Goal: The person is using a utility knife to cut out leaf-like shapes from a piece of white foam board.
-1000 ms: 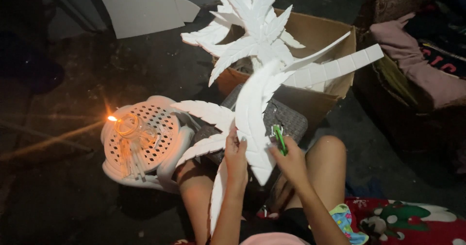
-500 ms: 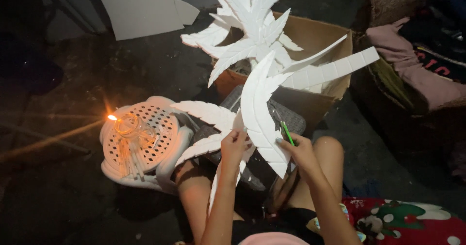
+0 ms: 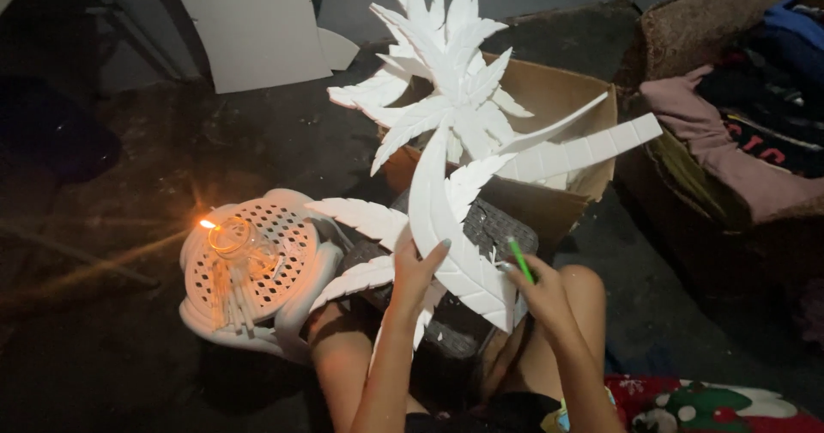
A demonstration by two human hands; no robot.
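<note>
The left hand (image 3: 418, 270) grips the lower part of a white foam palm tree (image 3: 455, 227), its fingers wrapped over the edge of the curved, scored trunk about where two feathery side leaves branch off to the left. The trunk rises from the person's lap and bends upward to a crown of jagged white fronds that spreads over an open cardboard box (image 3: 549, 107) standing on the dark floor (image 3: 129, 141) just beyond the knees. The right hand (image 3: 539, 289) is closed around a slim green tool (image 3: 518, 260), perhaps a cutter or pen, whose upper end points up and a little left, close beside the right edge of the trunk's base; whether the tip touches the foam cannot be told. Under the trunk, across the bare legs, lies a dark grey block (image 3: 481, 227) sprinkled with small white scraps. To the left of the legs a white perforated plastic stool (image 3: 257, 270) sits on the floor, carrying a small glass holder with a burning candle (image 3: 225, 234) that throws an orange glow across the ground. A long white foam strip (image 3: 584, 151) leans out of the box toward the right. Flat white foam sheets (image 3: 249, 21) stand against the wall at the top left. To the right, a pile of clothes (image 3: 738, 150) rests on a brown seat, and a red patterned cloth (image 3: 712, 403) shows at the bottom right corner.
</note>
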